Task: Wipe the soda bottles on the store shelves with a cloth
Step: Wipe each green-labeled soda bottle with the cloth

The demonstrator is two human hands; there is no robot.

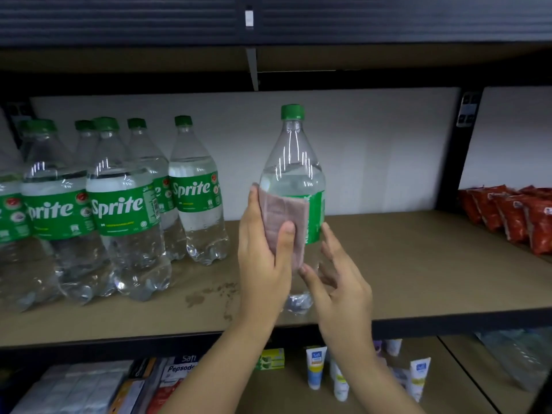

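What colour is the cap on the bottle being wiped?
Green; the cap on the bottle shows plainly in the head view.

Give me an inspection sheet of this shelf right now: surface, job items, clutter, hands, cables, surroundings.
Surface: brown shelf board, with a stained patch near the front edge.
Job's things: one Sprite bottle stands upright apart from the others, a pinkish cloth against its label; group of Sprite bottles stands at the left.
Clutter: red packets at the right end of the shelf.
Hands: left hand presses the cloth to the bottle, thumb over it; right hand touches the lower bottle, fingers spread.
Cables: nothing seen.
Surroundings: lower shelf holds tubes and boxes; white back panel behind.
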